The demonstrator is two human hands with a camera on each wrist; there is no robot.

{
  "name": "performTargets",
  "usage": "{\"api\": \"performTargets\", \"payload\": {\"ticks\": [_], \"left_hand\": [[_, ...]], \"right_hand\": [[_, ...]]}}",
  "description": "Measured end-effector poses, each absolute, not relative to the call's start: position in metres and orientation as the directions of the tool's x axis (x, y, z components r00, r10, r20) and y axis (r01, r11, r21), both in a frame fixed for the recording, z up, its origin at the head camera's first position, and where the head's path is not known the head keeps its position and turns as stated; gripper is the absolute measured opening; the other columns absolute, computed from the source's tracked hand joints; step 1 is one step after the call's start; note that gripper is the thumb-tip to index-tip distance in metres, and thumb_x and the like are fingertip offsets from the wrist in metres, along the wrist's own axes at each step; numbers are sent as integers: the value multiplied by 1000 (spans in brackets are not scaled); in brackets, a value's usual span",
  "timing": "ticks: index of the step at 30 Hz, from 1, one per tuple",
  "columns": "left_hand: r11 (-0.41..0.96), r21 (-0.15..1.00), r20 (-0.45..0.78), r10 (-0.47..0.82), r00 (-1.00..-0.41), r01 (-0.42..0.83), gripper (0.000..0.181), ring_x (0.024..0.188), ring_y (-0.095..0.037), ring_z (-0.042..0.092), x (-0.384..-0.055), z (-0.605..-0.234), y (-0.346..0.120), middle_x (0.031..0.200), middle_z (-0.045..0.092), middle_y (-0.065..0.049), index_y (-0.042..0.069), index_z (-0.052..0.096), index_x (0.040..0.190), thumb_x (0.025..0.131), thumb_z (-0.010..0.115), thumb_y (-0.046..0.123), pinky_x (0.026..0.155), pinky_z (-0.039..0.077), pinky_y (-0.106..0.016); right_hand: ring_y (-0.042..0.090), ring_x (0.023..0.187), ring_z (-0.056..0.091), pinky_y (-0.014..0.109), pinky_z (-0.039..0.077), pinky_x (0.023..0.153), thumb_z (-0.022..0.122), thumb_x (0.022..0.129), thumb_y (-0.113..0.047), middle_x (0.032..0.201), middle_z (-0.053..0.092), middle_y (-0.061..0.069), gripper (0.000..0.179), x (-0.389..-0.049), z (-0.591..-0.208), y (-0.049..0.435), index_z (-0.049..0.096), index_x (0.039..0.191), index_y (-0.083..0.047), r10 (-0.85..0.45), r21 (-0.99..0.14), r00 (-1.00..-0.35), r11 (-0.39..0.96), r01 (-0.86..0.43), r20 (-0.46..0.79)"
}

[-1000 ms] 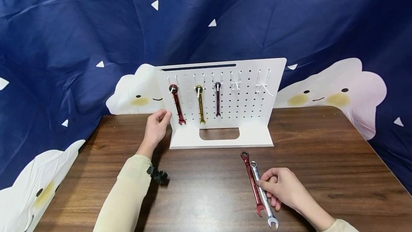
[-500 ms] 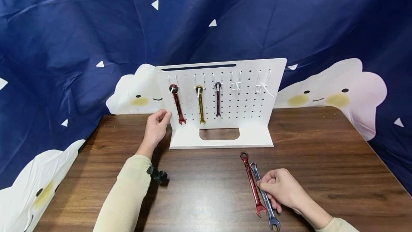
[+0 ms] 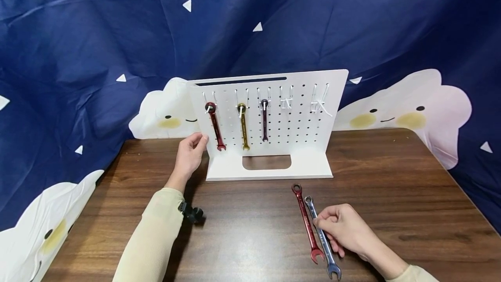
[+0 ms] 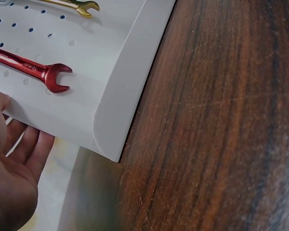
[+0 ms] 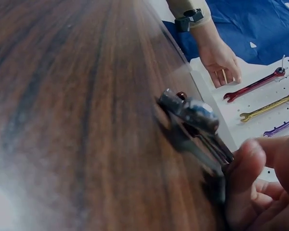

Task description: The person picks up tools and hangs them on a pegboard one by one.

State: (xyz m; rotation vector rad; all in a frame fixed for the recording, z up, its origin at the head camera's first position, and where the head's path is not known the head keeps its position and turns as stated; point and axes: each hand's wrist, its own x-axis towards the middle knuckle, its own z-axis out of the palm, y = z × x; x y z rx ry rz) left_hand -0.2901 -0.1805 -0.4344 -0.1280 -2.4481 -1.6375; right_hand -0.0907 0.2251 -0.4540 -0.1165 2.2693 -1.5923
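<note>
In the head view my left hand (image 3: 190,153) holds the left edge of a white pegboard stand (image 3: 289,138). The left wrist view shows the thumb on its front and the fingers behind the edge. My right hand (image 3: 346,229) pinches a silver combination wrench (image 3: 323,240) by the shank between thumb and fingers, its open end toward me. Just left of it lies a red wrench (image 3: 307,225) on the table. On the board's hooks hang another red wrench (image 3: 216,127), a yellow wrench (image 3: 244,129) and a purple wrench (image 3: 265,123).
Two white hooks, a middle-right hook (image 3: 286,102) and a far-right hook (image 3: 321,105), carry no wrench. The stand rests on a brown wooden table (image 3: 242,229). Behind it hangs a blue curtain (image 3: 250,47) with cloud faces. A small black device (image 3: 191,212) is on the left wrist.
The silver wrench has turned slightly in my right hand, and its open end has shifted a little rightward. The red wrench beside it moved very slightly left. My left hand stays on the board.
</note>
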Motion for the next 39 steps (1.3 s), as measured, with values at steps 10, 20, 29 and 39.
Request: {"api": "performTargets", "payload": {"ticks": [10,20,29,39], "left_hand": [[391,901,219,-37,-975,187,33,103,-33,72,-289,-433,-180,123,76,-29,-6,73,127,112,60,20,82,51,-11],[391,902,215,-38,-976,184,32,104,-34,72,-288,-433,-179,122,76,-28,-6,73,126,112,60,21,82,52,-11],[386,905,209,-39,-977,178,32,103,-27,73,-287,-432,-179,124,75,-29,-6,72,127,112,60,20,83,52,-10],[376,906,224,-41,-974,193,32,100,-31,74,-286,-431,-180,122,75,-30,-8,72,126,112,61,19,81,52,-10]], "right_hand": [[9,50,60,33,55,43,69,102,-10,66,66,5,17,-93,-445,223,73,101,6,-252,-927,-950,365,84,-185],[19,68,76,36,65,60,63,105,-6,88,77,21,25,-98,-445,224,65,111,18,-264,-967,-946,218,129,-186],[17,66,74,36,65,62,61,109,-8,86,78,11,27,-103,-435,224,63,116,18,-196,-973,-972,211,91,-134],[18,68,75,36,65,66,64,108,-9,88,80,9,30,-109,-422,219,61,123,17,-96,-981,-992,186,63,-82]]}}
